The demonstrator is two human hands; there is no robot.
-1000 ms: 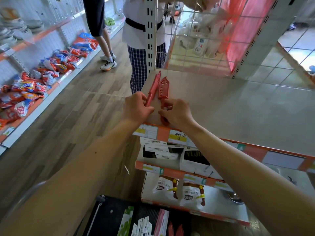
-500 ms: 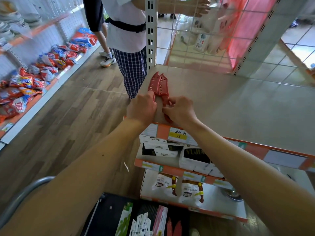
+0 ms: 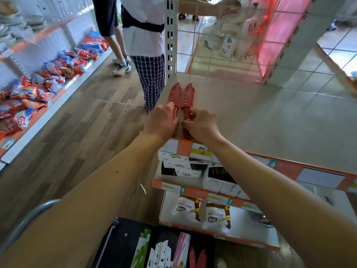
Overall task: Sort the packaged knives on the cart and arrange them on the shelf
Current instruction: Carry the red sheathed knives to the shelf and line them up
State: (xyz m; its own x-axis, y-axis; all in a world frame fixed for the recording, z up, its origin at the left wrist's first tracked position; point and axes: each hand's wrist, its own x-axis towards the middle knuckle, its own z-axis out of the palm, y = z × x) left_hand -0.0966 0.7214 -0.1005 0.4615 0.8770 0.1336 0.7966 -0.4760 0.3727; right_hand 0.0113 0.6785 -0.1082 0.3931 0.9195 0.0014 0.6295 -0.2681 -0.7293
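Observation:
Two red sheathed knives lie flat, side by side, on the top shelf (image 3: 251,113) near its left front corner. My left hand (image 3: 161,122) holds the handle of the left red knife (image 3: 174,93). My right hand (image 3: 201,125) pinches the handle of the right red knife (image 3: 188,95). Both blades point away from me. Below me the black cart (image 3: 123,242) carries several packaged knives (image 3: 160,254) in green, white and pink packs, plus two more red knives (image 3: 197,258).
A person in checked trousers (image 3: 151,78) stands just beyond the shelf's left post (image 3: 171,35). Lower shelves hold white boxes (image 3: 218,176) and bagged knives (image 3: 202,211). Snack bags (image 3: 38,88) line the opposite low shelf across the wooden aisle floor.
The two knives went from tilted on edge to lying flat and parallel on the shelf. Both hands stayed on the handles. The person beyond the shelf stepped closer.

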